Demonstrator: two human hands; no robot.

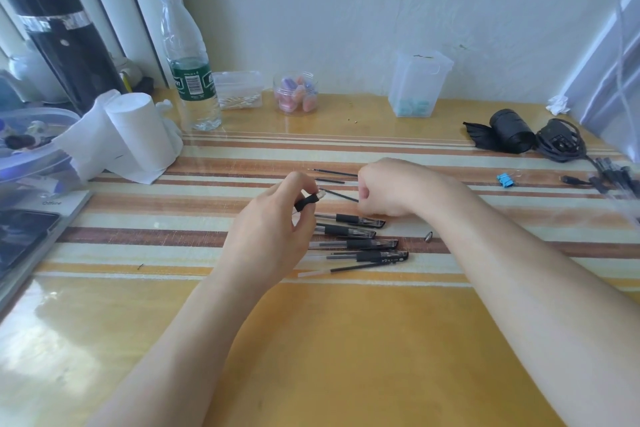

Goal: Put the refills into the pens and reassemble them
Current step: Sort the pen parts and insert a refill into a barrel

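The yellow glossy worktop (311,340) fills the view, with a striped mat (173,246) laid across its middle. At the far left stands a tall black flask (59,42). Right of it are a clear water bottle (190,62) with a green label and a roll of white tissue (138,135). A clear square tub (417,83) stands against the wall, and a roll of black material (509,130) lies at the right edge.

Both forearms reach in from below. The left hand (277,218) grips a pen barrel (306,201) between thumb and fingertips, its black grip section showing. The right hand (388,187) is curled and pinches a thin dark refill (337,195). The refill points left, with its tip just at the barrel's open end; whether it has entered cannot be told.

On the mat just below the hands lie four pens (360,244) in a row, roughly parallel and close together. One loose refill (346,268) lies nearest the person. Two more refills (332,176) lie just beyond the hands. A blue binder clip (504,180) sits well to the right. A small metal pen tip (428,237) rests alone, right of the pens.
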